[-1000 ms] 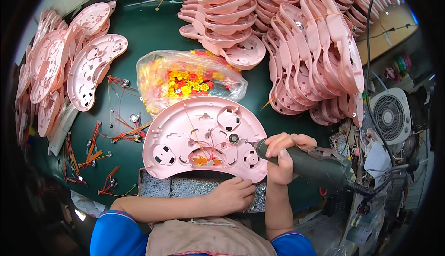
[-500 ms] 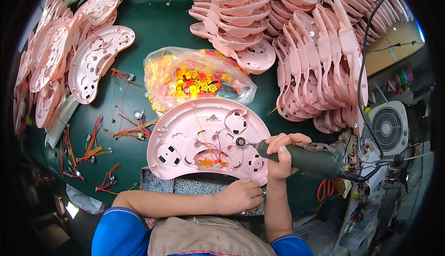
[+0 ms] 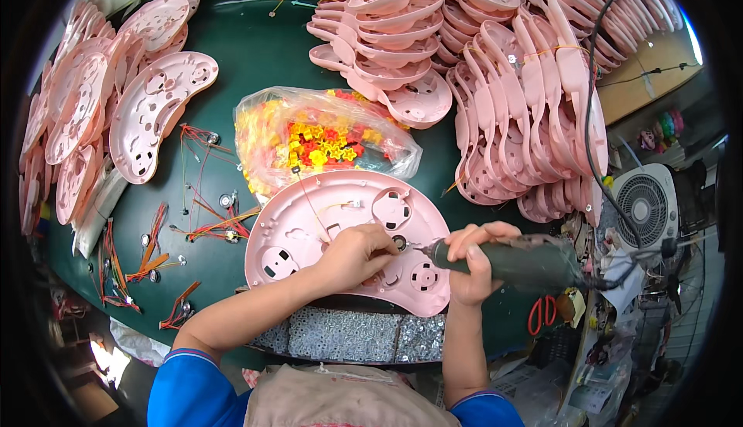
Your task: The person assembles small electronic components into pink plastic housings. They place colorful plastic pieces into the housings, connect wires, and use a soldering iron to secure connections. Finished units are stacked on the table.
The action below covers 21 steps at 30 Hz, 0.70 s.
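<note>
A pink curved plastic shell lies hollow side up in front of me, with wires on it. My right hand grips a dark green electric screwdriver, held level. Its bit points left at a small round black part seated in the shell; I cannot tell whether it touches a screw. My left hand reaches over the shell's middle, thumb and fingers pressed together beside the round part. Whatever they pinch is hidden. A thin wire ending in a small black piece runs up to the shell's far rim.
Behind the shell sits a clear bag of yellow and red star-shaped pieces. Pink shells stand stacked at left and right. Wire bundles lie at left. Nearer me is a tray of small silvery parts; red scissors are at right.
My left hand has moved from the shell's near edge up over its middle, fingers now beside the round part. A wire now stretches to the far rim. The screwdriver has barely moved.
</note>
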{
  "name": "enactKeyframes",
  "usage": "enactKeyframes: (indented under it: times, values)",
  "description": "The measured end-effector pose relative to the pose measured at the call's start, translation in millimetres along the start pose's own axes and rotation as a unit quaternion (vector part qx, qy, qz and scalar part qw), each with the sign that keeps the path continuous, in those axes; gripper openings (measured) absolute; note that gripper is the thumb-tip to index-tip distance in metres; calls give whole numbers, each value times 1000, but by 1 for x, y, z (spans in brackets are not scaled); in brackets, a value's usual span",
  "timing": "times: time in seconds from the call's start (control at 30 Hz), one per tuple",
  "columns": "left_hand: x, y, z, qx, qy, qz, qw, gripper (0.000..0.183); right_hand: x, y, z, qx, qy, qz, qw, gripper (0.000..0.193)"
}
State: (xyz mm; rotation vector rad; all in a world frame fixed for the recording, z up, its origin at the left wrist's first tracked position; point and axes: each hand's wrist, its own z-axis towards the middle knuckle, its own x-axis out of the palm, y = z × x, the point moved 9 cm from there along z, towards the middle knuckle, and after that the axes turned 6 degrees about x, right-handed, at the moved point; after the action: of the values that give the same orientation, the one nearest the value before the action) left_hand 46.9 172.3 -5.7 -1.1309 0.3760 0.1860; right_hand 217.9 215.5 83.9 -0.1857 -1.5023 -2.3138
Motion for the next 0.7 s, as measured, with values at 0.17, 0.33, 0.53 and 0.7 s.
enactKeyframes:
  times: [0.17, 0.33, 0.53, 0.7]
  values:
    - [0, -26, 5, 60, 10, 39, 997, 25, 17, 42, -8, -24, 26, 89, 995, 39]
    - [-5, -43, 3, 129, -18, 35, 991, 28, 14, 45, -14, 5, 3, 111, 994, 40]
    - [-11, -53, -4, 203, -59, 91, 973, 30, 21, 44, -17, 5, 2, 101, 995, 41]
    - [-16, -54, 3, 177, -51, 176, 967, 38, 28, 33, -12, -5, 9, 66, 998, 42]
